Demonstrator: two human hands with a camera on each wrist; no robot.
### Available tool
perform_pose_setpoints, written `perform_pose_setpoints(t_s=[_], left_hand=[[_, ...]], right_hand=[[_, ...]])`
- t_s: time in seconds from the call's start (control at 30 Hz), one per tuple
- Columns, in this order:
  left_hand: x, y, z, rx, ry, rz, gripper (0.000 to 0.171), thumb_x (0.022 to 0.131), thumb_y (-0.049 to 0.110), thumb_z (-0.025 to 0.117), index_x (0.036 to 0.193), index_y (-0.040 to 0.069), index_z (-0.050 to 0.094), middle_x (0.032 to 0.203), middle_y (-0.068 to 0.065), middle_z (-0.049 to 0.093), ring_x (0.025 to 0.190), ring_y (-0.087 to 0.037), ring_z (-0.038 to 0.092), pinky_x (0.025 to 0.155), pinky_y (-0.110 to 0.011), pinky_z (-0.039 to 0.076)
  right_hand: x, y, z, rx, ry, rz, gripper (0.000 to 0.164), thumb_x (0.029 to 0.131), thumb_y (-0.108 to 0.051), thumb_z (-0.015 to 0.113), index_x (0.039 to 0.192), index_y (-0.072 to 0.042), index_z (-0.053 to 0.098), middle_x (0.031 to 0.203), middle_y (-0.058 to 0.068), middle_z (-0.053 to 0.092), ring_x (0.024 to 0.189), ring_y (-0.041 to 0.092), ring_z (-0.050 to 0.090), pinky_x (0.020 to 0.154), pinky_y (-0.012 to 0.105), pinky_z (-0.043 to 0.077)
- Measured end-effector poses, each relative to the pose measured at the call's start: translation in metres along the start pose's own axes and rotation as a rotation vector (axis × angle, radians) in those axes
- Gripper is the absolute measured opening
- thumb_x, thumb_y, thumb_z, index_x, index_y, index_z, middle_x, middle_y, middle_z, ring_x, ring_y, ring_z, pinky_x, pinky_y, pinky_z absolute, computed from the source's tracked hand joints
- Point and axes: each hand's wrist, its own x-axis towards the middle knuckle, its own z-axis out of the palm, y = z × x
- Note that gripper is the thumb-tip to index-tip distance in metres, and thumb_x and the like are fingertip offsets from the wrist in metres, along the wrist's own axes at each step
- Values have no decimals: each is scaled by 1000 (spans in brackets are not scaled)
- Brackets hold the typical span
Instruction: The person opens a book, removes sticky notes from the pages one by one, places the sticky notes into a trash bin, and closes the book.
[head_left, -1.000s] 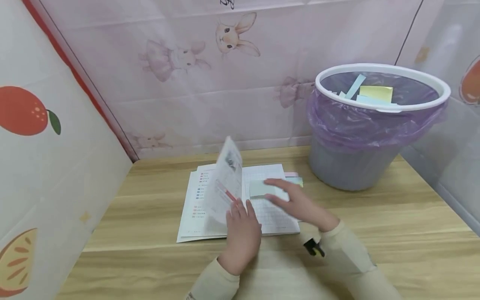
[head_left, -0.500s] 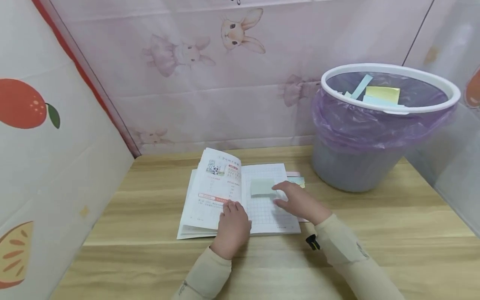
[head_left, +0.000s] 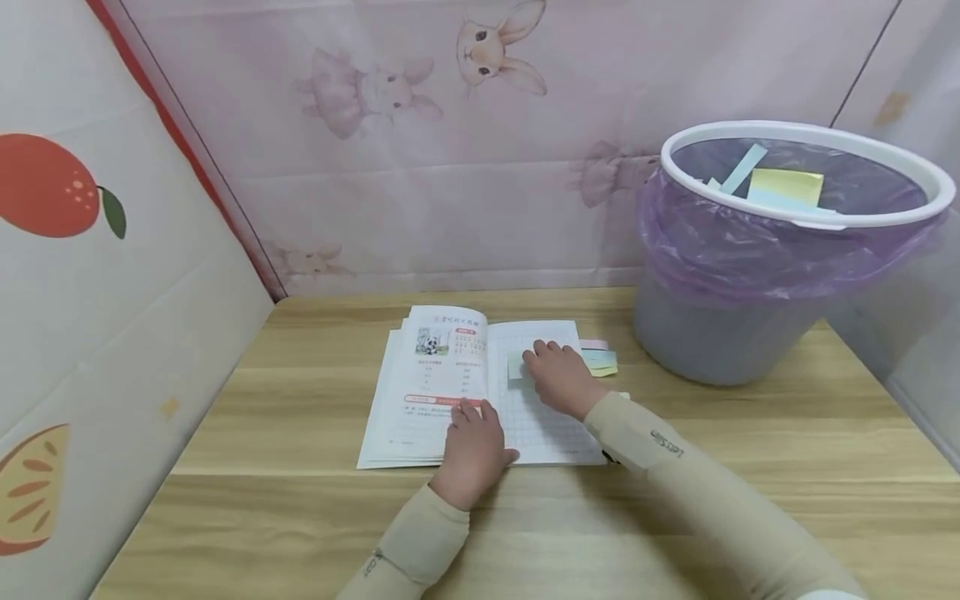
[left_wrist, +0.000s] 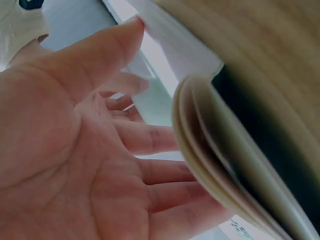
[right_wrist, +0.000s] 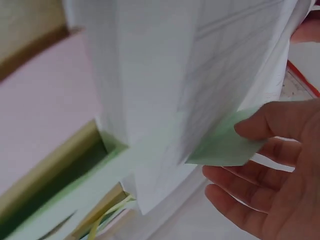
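Observation:
An open book [head_left: 555, 442] lies on the wooden table, with a printed panda page on its left and a grid page on its right. My left hand [head_left: 472, 454] rests over the lower part of the left page beside the spine; in the left wrist view its fingers extend straight along the curved pages [left_wrist: 200, 140]. On the grid page is a pale green sticky note [head_left: 515, 367], partly covered by my right hand [head_left: 562, 379]. The right wrist view has the thumb and fingers pinching that note [right_wrist: 225, 147], part of it standing off the page.
Pink, blue and yellow sticky tabs [head_left: 600, 360] stick out from the book's right edge. A grey bin [head_left: 720, 325] with a purple bag and white rim stands at the back right, holding several paper slips [head_left: 783, 185]. Patterned fabric walls border the table [head_left: 247, 417].
The raised page has come down onto the left side under my left hand. My right hand has gone from hovering beside the green sticky note to pinching it.

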Motion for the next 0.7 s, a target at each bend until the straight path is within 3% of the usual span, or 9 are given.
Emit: perform_pose_setpoints(t_s=[0.17,0.3,0.43,0.7], left_hand=[[1,4,0,33,-23,-23,79,80,50,73,129,-8,52,127,-33,54,116,-42,55,89,-41,51],[1,5,0,37,-41,-39,79,80,50,72,130,-7,52,128,-33,53,118,-42,55,90,-41,51],[1,5,1,24,-50,-49,79,80,50,72,131,-7,52,128,-33,53,119,-42,54,91,-41,51],[3,6,-1,10,-69,-45,79,81,50,71,132,-7,50,130,-33,52,120,-42,53,91,-42,51]], right_hand=[[4,6,5,88,-5,70,18,85,-7,69,98,3,62,82,14,61,70,27,63,56,36,54],[7,11,11,175,17,117,11,89,-8,66,89,3,64,76,15,62,66,27,62,55,37,53],[11,17,15,202,43,134,15,93,-7,60,82,1,64,70,14,64,63,25,62,56,36,52],[14,25,11,289,16,172,16,94,-1,55,80,4,63,67,14,63,56,21,58,52,33,49]])
